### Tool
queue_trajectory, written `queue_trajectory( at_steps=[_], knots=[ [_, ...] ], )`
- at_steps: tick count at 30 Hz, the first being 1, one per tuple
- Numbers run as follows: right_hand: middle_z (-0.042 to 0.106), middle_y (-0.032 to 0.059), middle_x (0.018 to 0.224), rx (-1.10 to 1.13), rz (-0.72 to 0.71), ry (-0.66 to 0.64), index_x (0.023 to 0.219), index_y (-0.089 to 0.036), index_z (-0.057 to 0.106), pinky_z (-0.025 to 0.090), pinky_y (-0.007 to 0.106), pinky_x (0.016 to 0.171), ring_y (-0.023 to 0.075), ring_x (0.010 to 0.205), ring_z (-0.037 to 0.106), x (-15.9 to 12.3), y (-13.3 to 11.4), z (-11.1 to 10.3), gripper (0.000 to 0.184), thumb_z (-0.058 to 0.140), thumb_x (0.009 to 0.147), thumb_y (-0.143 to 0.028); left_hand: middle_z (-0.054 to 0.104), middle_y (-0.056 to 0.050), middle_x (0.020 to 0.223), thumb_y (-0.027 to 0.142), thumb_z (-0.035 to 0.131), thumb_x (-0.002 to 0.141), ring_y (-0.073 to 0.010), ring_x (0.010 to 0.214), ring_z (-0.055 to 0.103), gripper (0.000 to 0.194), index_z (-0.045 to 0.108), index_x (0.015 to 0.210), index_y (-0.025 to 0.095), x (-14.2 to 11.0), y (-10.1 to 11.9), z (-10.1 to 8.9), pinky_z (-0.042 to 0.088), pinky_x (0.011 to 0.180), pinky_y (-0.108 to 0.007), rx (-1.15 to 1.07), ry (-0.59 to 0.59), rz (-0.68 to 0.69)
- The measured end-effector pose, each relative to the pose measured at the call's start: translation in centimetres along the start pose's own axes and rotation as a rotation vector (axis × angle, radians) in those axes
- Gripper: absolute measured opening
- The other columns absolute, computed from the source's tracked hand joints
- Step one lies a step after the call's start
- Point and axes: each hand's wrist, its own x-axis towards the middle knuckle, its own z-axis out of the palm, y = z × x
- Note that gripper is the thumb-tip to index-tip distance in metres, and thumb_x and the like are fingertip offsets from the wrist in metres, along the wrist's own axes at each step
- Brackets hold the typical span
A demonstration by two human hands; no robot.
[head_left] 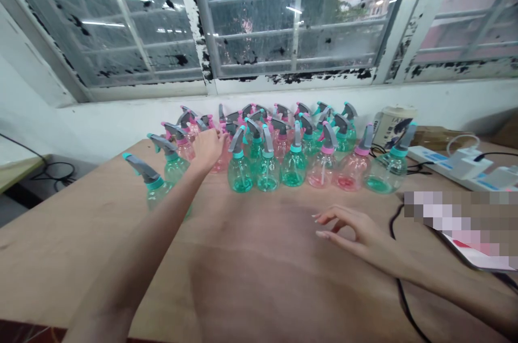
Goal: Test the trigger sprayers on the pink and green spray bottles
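Worktop point(251, 262) below weathered windows point(251, 25). Left hand point(207, 149) reaches a pink bottle point(219, 164), grip indiscernible; right hand point(360, 230) hovers, fingers loosely curled, thumb apart. Green bottles point(268, 175) stand beside it, rows probably packed wallward to save space.

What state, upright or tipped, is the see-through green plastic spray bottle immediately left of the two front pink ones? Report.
Upright: the green bottle sits base-down on the brown wooden table, its grey head on top.

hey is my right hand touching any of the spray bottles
Apart. The head view shows a strip of bare tabletop between the right hand and the spray bottles.
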Motion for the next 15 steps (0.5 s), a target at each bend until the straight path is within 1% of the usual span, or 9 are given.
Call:
queue_trajectory(
  at_steps=[4, 7, 9, 12, 15],
  knots=[
    [0.069, 0.0075, 0.109, -0.02, 0.021, 0.042, 0.098, -0.023, 0.061, 0.057, 0.035, 0.075, 0.0169, 0.081, 0.068, -0.4, 0.2, -0.3, 0.018, 0.057, 0.093, -0.039, 0.071, -0.019, 0.097, 0.039, 0.056, 0.092, -0.034, 0.099, 0.065, 0.035, 0.073, 0.099, 0.009, 2.0, 0.6, 0.2, 0.047, 0.082, -0.037, 0.001, -0.024, 0.002],
    [0.07, 0.0075, 0.108, -0.029, 0.04, 0.074, 0.098, -0.023, 0.062, 0.057, 0.035, 0.074, 0.0167, 0.077, 0.069, -0.6, 0.6, -0.7, 0.019, 0.058, 0.091, -0.04, 0.071, -0.02, 0.091, 0.036, 0.06, 0.09, -0.0348, 0.096, 0.066, 0.032, 0.073, 0.091, 0.008, 2.7, 0.5, 0.4, 0.047, 0.079, -0.036, -0.002, -0.04, 0.004],
    [0.07, 0.0076, 0.107, -0.035, 0.067, 0.074, 0.098, -0.023, 0.063, 0.058, 0.034, 0.07, 0.0173, 0.075, 0.07, -0.8, 1.0, -1.1, 0.021, 0.058, 0.091, -0.042, 0.071, -0.02, 0.09, 0.036, 0.059, 0.09, -0.0339, 0.096, 0.066, 0.031, 0.073, 0.091, 0.008, 3.0, 0.3, 0.3, 0.047, 0.078, -0.034, -0.011, -0.028, 0.009],
    [0.071, 0.0076, 0.106, -0.033, 0.092, 0.084, 0.097, -0.022, 0.064, 0.058, 0.034, 0.067, 0.0186, 0.076, 0.071, -0.8, 1.2, -1.5, 0.024, 0.058, 0.09, -0.044, 0.072, -0.018, 0.094, 0.036, 0.055, 0.092, -0.0319, 0.097, 0.066, 0.032, 0.073, 0.095, 0.01, 3.2, 0.2, -0.8, 0.046, 0.08, -0.034, -0.017, 0.025, 0.007],
    [0.072, 0.0065, 0.103, -0.032, 0.1, 0.111, 0.095, -0.023, 0.065, 0.058, 0.034, 0.069, 0.0184, 0.075, 0.071, -0.7, 1.2, -1.6, 0.024, 0.058, 0.089, -0.045, 0.073, -0.015, 0.098, 0.036, 0.053, 0.094, -0.0296, 0.098, 0.066, 0.031, 0.073, 0.1, 0.012, 3.3, 0.7, -3.1, 0.046, 0.083, -0.035, -0.014, 0.091, -0.008]
  ],
)
